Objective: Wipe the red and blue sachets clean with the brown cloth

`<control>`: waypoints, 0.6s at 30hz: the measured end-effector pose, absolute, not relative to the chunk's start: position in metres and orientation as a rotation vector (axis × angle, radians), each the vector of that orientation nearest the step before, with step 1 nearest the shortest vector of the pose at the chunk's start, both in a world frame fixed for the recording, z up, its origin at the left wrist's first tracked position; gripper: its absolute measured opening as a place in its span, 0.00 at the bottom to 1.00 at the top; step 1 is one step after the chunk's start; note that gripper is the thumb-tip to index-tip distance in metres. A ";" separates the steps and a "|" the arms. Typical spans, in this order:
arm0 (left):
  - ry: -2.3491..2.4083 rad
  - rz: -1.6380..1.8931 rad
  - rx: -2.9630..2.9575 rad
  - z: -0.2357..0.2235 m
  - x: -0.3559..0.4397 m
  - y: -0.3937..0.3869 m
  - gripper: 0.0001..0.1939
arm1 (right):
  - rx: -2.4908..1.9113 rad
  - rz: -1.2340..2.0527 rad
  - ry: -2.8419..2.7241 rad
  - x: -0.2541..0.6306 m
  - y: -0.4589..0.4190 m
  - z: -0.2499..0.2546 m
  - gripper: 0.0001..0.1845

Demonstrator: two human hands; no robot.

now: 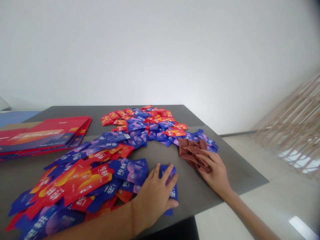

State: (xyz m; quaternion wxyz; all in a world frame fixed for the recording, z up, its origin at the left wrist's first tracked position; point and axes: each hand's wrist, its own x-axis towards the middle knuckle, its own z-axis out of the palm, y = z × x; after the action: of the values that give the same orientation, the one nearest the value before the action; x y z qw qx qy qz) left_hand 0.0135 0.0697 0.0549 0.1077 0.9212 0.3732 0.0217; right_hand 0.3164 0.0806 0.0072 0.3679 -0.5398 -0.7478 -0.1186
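Left hand is spread over a blue packet, right hand grips a bunched brown cloth. For any wiping, I'd pin that packet flat by its edge.

The bare left hand is lying palm down, fingers spread, the bare left forearm slanting from lower left. The bare right hand is gripping, fingers together, the bare right forearm angling from lower right.
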 end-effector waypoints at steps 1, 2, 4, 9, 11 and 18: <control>1.101 0.065 2.712 0.054 0.014 0.070 0.42 | -1.386 -0.304 -1.923 0.316 0.081 0.007 0.21; 1.096 0.070 2.716 0.053 0.014 0.071 0.42 | -1.384 -0.305 -1.925 0.317 0.081 0.007 0.21; 1.067 0.083 2.724 0.052 0.014 0.073 0.41 | -1.380 -0.305 -1.923 0.316 0.081 0.006 0.21; 1.015 0.090 2.659 0.059 0.016 0.074 0.31 | -1.393 -0.287 -1.916 0.315 0.080 0.007 0.20; 0.987 0.123 2.609 0.061 0.016 0.072 0.25 | -1.389 -0.283 -1.920 0.315 0.080 0.007 0.20; 0.857 0.421 2.256 0.044 0.015 0.073 0.12 | -1.368 -0.311 -1.921 0.315 0.081 0.006 0.18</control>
State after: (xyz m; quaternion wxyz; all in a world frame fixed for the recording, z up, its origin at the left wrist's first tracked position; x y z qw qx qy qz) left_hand 0.0153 0.0726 0.0440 0.3389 0.8664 0.3290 0.1618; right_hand 0.3151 0.0810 0.0061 0.3720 -0.5338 -0.7496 -0.1214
